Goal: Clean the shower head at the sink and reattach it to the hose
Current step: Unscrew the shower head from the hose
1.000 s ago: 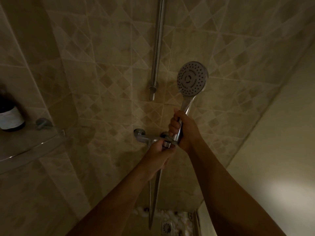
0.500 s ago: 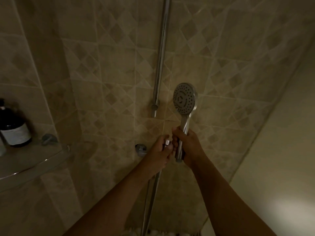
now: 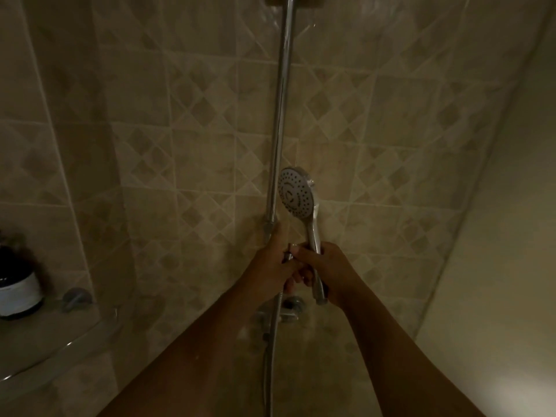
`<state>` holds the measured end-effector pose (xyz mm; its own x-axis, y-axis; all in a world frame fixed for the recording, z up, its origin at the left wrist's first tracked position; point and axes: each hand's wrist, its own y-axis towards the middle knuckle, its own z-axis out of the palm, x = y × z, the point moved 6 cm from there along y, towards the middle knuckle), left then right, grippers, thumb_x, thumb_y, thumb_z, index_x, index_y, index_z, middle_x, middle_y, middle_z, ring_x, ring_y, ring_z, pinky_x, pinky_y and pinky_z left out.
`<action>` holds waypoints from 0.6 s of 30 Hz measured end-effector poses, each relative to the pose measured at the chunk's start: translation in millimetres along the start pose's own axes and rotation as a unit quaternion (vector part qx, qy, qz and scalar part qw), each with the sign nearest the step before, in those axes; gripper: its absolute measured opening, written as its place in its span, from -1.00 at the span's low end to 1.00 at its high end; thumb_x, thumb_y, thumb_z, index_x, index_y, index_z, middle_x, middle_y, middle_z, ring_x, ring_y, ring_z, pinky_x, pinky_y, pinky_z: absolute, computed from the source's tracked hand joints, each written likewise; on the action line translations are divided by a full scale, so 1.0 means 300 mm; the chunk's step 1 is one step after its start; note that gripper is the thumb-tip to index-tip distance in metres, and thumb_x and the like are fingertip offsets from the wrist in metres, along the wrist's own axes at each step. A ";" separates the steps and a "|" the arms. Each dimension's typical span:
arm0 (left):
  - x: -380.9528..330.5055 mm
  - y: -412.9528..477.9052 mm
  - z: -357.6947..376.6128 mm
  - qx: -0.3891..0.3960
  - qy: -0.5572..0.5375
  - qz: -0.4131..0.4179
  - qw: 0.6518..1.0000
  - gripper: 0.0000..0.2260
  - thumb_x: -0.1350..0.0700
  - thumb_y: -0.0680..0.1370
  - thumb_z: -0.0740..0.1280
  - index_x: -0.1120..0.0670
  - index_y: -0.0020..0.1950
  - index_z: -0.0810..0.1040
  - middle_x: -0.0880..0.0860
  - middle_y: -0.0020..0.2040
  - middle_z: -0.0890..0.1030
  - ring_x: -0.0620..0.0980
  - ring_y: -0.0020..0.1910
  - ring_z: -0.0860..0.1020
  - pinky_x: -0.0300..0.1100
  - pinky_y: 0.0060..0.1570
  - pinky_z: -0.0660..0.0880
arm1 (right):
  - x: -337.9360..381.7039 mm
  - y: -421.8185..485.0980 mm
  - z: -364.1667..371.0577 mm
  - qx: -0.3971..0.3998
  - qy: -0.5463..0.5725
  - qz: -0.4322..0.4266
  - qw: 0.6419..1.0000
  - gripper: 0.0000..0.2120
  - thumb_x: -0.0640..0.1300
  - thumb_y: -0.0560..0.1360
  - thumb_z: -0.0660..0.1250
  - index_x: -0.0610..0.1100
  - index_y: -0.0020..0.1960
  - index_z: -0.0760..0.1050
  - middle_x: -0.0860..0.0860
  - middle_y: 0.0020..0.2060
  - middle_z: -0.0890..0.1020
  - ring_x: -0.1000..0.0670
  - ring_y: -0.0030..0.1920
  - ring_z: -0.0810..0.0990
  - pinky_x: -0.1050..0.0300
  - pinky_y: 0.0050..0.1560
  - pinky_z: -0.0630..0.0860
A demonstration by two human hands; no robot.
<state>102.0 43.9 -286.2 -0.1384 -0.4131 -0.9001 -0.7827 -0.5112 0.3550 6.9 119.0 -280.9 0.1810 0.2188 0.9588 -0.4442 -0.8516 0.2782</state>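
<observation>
**Hands close up on the join; hose end and handle now side by side, not yet coupled**

The left hand (image 3: 270, 266) has come up from the mixer tap (image 3: 285, 311) a second ago and now pinches the hose (image 3: 270, 341) by its metal end fitting, the rest hanging straight down to 6 o'clock; the right hand (image 3: 331, 272) stays wrapped round the handle of the shower head (image 3: 296, 195), which has dropped lower and turned its spray face toward 9 o'clock, just to the 3 o'clock side of the rail (image 3: 281, 115); the handle's threaded base pokes out free below the right fist, at 5 o'clock from the fitting; so my read is that cleaning is done and reattaching is under way, with fitting still to meet thread; dim light, threads hard to see.
</observation>
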 end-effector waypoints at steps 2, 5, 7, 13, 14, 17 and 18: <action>-0.006 0.033 -0.004 0.025 -0.029 -0.003 0.999 -0.25 0.15 0.60 0.35 -0.39 0.50 -0.05 0.08 -0.25 0.71 0.07 -0.43 0.63 -0.15 -0.51 0.51 | 0.024 0.018 -0.003 0.006 -0.004 -0.016 1.000 -0.71 -0.08 0.52 0.39 -0.21 -0.32 0.59 -0.16 -0.50 0.52 -0.08 -0.50 0.45 0.15 -0.47 0.39; -0.027 0.096 -0.012 0.032 -0.066 0.022 0.997 -0.65 0.12 0.58 0.37 -0.27 0.21 0.39 0.14 -0.26 0.70 0.08 -0.46 0.58 -0.09 -0.48 0.48 | 0.060 0.066 -0.020 -0.001 0.012 -0.033 0.999 -0.71 -0.11 0.52 0.40 -0.21 -0.33 0.56 -0.19 -0.50 0.49 -0.08 -0.52 0.43 0.15 -0.48 0.37; -0.043 0.144 -0.013 0.010 -0.080 0.039 0.996 -0.81 0.12 0.57 0.37 -0.02 0.16 0.49 0.14 -0.26 0.70 0.06 -0.45 0.58 -0.07 -0.46 0.49 | 0.087 0.113 -0.043 -0.008 0.023 -0.045 0.999 -0.70 -0.12 0.52 0.40 -0.31 -0.27 0.54 -0.25 -0.46 0.49 -0.10 -0.50 0.43 0.13 -0.48 0.37; -0.124 0.305 -0.026 -0.060 -0.138 0.056 0.987 -0.80 0.17 0.56 0.39 -0.01 0.15 0.53 0.09 -0.27 0.70 -0.02 -0.40 0.62 -0.18 -0.42 0.54 | 0.205 0.281 -0.136 -0.008 0.069 -0.065 0.995 -0.76 -0.16 0.52 0.39 -0.21 -0.30 0.57 -0.14 -0.52 0.47 -0.05 -0.54 0.43 0.17 -0.51 0.38; -0.146 0.333 -0.032 -0.071 -0.136 0.061 0.986 -0.84 0.18 0.57 0.39 0.13 0.14 0.55 0.09 -0.29 0.69 0.00 -0.41 0.61 -0.16 -0.43 0.53 | 0.230 0.312 -0.151 -0.004 0.076 -0.070 0.995 -0.73 -0.16 0.52 0.39 -0.19 -0.34 0.56 -0.13 -0.53 0.46 -0.05 -0.54 0.43 0.17 -0.51 0.39; -0.215 0.409 -0.030 -0.092 -0.154 0.062 0.982 -0.83 0.20 0.60 0.37 0.30 0.11 0.55 0.11 -0.27 0.67 0.02 -0.38 0.59 -0.18 -0.42 0.53 | 0.311 0.402 -0.199 -0.005 0.093 -0.077 0.993 -0.66 -0.15 0.52 0.40 -0.17 -0.41 0.48 -0.11 -0.57 0.43 -0.07 -0.57 0.42 0.18 -0.52 0.41; -0.241 0.428 -0.021 -0.088 -0.171 0.063 0.979 -0.80 0.20 0.60 0.36 0.32 0.14 0.54 0.14 -0.23 0.66 0.00 -0.35 0.59 -0.20 -0.39 0.54 | 0.338 0.431 -0.218 -0.009 0.100 -0.078 0.992 -0.65 -0.15 0.51 0.40 -0.17 -0.43 0.46 -0.09 -0.59 0.42 -0.04 -0.60 0.41 0.20 -0.55 0.40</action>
<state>15.4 3.3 -173.9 -0.4456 -0.2195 -0.8679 -0.6335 -0.6077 0.4789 -89.6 62.1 -143.8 0.0715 0.4383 0.8960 -0.4414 -0.7916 0.4224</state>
